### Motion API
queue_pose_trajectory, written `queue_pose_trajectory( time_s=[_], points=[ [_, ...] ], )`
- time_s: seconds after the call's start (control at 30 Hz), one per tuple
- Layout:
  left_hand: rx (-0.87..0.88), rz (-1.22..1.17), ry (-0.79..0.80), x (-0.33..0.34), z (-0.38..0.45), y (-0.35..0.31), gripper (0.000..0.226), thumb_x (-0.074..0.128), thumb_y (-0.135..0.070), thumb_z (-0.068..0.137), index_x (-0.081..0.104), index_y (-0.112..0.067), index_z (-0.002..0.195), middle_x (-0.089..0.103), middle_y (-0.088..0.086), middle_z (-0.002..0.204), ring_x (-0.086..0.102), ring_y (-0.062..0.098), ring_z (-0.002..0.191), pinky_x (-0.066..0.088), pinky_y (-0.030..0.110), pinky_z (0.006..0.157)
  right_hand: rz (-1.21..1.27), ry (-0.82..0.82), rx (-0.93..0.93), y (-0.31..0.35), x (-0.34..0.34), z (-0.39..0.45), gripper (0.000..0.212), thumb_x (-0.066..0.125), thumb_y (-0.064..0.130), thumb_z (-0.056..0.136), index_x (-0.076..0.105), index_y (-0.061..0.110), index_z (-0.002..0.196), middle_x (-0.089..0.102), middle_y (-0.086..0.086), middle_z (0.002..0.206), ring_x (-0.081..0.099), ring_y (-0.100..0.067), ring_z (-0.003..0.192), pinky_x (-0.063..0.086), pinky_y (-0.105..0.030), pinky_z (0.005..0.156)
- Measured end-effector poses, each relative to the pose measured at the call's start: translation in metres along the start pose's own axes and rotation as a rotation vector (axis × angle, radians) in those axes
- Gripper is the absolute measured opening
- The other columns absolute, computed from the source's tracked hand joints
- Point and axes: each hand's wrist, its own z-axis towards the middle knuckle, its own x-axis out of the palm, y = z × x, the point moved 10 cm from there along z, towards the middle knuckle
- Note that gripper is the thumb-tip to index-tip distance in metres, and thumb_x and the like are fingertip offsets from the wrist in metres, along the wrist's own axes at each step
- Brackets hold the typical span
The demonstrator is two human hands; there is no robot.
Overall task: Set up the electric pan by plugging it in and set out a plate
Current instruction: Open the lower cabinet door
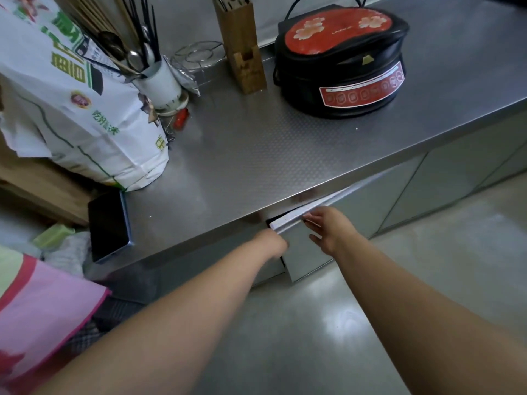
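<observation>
— Where's the electric pan (340, 59)?
— At the back of the steel counter (242, 155), lid shut, beside the knife block (242, 44).
— And the hands?
— The right hand (328, 229) rests loosely spread on the top edge of the cabinet door (310, 252), which stands ajar. The left hand (272, 242) reaches behind that door; its fingers are hidden, so I cannot tell.
</observation>
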Motion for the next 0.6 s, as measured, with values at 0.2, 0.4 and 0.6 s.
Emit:
queue_pose_trajectory(
  time_s=[0.2, 0.4, 0.6],
  points=[
    [0.112, -0.031, 0.081, 0.024, -0.033, -0.056, 0.07, 0.064, -0.026, 0.089, 0.031, -0.009, 0.148, 0.05, 0.012, 0.141, 0.055, 0.027, 0.123, 0.047, 0.029, 0.095, -0.231, -0.202, 0.023, -0.018, -0.079, -0.04, 0.034, 0.071, 0.041, 0.082, 0.053, 0.012, 0.081, 0.06, -0.004, 0.078, 0.057, -0.015, 0.073, 0.045, -0.027, 0.067],
    [0.601, 0.132, -0.01, 0.064, -0.083, -0.175, 0.073, 0.041, -0.005, 0.093, 0.009, -0.026, 0.154, 0.014, 0.005, 0.161, 0.022, 0.027, 0.145, 0.027, 0.037, 0.116, -0.406, -0.449, -0.195, -0.011, -0.175, -0.086, 0.024, 0.068, 0.031, 0.078, 0.051, 0.014, 0.085, 0.058, -0.005, 0.082, 0.058, -0.024, 0.079, 0.05, -0.032, 0.073],
    [0.861, 0.436, -0.087, 0.129, -0.129, -0.269, 0.08, 0.033, 0.009, 0.086, 0.008, -0.025, 0.154, -0.008, -0.004, 0.162, -0.002, 0.02, 0.15, 0.022, 0.047, 0.116, -0.72, -0.77, -0.274, 0.011, -0.282, -0.15, 0.044, 0.055, 0.049, 0.082, 0.051, 0.033, 0.123, 0.066, -0.004, 0.094, 0.05, -0.032, 0.117, 0.037, -0.04, 0.098]
  ],
)
